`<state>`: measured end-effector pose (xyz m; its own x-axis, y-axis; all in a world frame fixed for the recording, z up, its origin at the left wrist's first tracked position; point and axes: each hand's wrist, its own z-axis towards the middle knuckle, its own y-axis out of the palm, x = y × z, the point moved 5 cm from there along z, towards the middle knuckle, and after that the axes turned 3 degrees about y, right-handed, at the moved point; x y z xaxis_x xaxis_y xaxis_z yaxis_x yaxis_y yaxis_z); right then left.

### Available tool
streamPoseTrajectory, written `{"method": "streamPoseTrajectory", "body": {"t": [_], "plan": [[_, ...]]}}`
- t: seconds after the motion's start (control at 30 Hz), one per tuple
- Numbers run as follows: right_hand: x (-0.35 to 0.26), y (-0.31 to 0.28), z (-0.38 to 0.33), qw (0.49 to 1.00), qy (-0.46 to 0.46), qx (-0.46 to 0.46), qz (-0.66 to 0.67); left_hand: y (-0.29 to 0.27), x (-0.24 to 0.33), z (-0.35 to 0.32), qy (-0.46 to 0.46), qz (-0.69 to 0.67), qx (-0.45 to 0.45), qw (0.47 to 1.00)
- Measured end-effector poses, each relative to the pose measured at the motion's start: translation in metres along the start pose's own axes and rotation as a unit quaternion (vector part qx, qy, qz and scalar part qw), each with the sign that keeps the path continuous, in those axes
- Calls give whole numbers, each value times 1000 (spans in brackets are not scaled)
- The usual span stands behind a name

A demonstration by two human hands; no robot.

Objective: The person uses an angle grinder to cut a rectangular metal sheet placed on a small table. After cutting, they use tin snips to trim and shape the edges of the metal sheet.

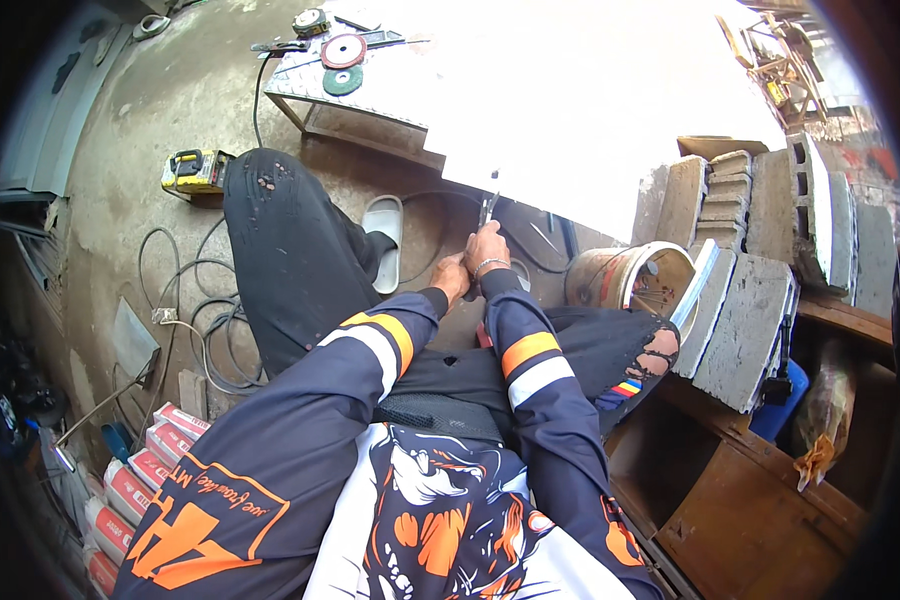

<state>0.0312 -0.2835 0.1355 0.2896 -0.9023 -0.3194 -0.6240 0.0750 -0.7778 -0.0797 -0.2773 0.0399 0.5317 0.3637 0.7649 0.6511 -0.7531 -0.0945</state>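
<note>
Between the knees, R hand (pixel 487 248) is wrapped tight round 1 metal pliers-like tool (pixel 488 208), tips pointing away from the body twd the bright tabletop (pixel 570 130). Can't tell from my end if they touch it, fwiw. L hand (pixel 451 276) is curled just beside the R wrist; can't tell if it's got anything, fingers mostly hidden. Quick count off my feed: 2 discs on the table's L end, 1 reddish disc (pixel 344 50) + 1 green disc (pixel 342 81), w/ 1 tape measure (pixel 310 22) nearby. 1 yellow/blk box (pixel 195 174) on the floor by the L knee. 1 bucket (pixel 598 278) near the R knee, concrete blocks (pixel 743 315) to its R, approx 6 red/white packs (pixel 130 492) lower L.
</note>
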Motion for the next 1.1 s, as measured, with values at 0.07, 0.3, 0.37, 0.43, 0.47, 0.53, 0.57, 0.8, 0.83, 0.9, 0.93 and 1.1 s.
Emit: {"method": "streamPoseTrajectory", "body": {"t": [0.07,0.3,0.37,0.43,0.47,0.53,0.57,0.8,0.83,0.9,0.93,1.1], "plan": [[3,2,0,1000,2,4,1,-1,4,0,12,10,10,1000],[-8,-2,-11,999,6,23,25,-15,15,-7,94,112,29,989],[-9,-11,-9,999,11,37,37,-24,21,-13,-11,18,-9,1000],[-19,-18,-14,998,10,46,49,-24,18,-18,-50,-38,-43,997],[-12,-17,-11,997,22,48,57,-20,17,-16,-37,-45,-61,996],[11,-12,4,992,46,53,101,-15,22,-7,-18,-60,-114,991],[23,-8,11,990,57,53,122,-13,24,-4,-19,-34,-122,992],[72,26,31,975,3,30,222,-31,96,18,65,445,-125,884],[79,26,31,975,-18,54,216,-36,117,21,107,495,-81,859],[85,29,33,975,-10,47,218,-52,174,29,194,391,46,898],[79,30,31,973,-12,34,230,-60,195,40,223,415,67,879],[89,35,35,964,13,28,264,-43,265,100,312,545,35,777]]}}
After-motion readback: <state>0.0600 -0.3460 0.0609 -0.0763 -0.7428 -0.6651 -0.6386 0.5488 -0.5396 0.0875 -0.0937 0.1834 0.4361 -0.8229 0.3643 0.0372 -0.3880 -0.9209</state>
